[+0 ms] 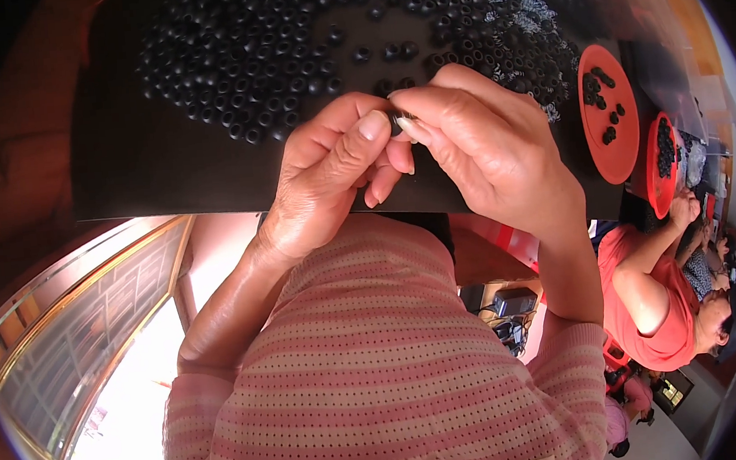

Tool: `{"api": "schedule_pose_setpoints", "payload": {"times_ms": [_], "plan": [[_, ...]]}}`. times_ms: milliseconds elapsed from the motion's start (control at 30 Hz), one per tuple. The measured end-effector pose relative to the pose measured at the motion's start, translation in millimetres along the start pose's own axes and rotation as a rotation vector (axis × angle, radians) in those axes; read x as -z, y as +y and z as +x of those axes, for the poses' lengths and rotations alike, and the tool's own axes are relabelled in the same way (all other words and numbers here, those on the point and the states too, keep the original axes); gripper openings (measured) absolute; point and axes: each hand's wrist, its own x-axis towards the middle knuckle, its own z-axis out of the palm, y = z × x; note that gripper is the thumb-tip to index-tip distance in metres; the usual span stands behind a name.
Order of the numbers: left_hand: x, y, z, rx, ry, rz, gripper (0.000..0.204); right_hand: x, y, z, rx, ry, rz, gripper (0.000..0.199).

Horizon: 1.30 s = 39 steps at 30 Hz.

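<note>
My left hand (328, 160) pinches a small black ring-shaped part (395, 126) between thumb and fingers, in front of my chest over the table's near edge. Closed at the fingertips, my right hand (486, 138) meets the same part from the right. Whatever lies between its thumb and forefinger is too small and covered to make out. Beyond both hands spreads a large heap of black ring-shaped parts (260, 61), with a few loose ones (390, 53) lying apart near my fingers. Small silvery coil springs (524, 10) lie among the black parts at the far right.
A dark table (147, 174) carries the heap. On the right stand an orange-red plate (612, 146) with several black parts and a red bowl (661, 190) holding more. A co-worker in a red shirt (652, 320) sits beyond them. A window frame (89, 312) is at lower left.
</note>
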Motion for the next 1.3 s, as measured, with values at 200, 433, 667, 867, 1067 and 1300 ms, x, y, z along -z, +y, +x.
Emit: {"api": "schedule_pose_setpoints", "payload": {"times_ms": [200, 433, 667, 867, 1067, 1300], "plan": [[0, -1, 2, -0.019, 0.010, 0.007, 0.032, -11, -10, -10, 0.006, 0.016, -0.198, 0.040], [0, 1, -1, 0.000, -0.023, 0.065, 0.033, 15, 38, 3, -0.209, 0.120, -0.137, 0.016], [3, 0, 0, 0.006, -0.055, 0.073, 0.033, 1, 85, 44, -0.195, -0.114, -0.538, 0.012], [5, 0, 0, -0.001, -0.054, 0.064, 0.033, -4, 86, 66, -0.157, -0.296, -0.716, 0.006], [4, -1, -2, -0.003, -0.059, 0.065, 0.033, -5, 85, 72, -0.120, -0.349, -0.761, 0.006], [7, -1, -1, -0.030, -0.077, 0.064, 0.032, 8, 65, 56, -0.225, -0.084, -0.145, 0.012]]}}
